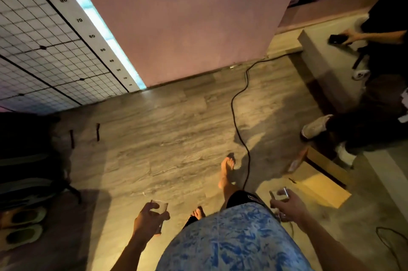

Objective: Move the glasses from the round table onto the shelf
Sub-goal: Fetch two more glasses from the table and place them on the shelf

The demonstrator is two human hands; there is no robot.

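My left hand and right hand each closed around a clear glass — left glass, right glass — carried upright above the wooden floor.

White scale strip beside the grid panel: numerals 90, 80, 70, 60, 50, 40, 30 descend toward the floor; lowest marks unclear.
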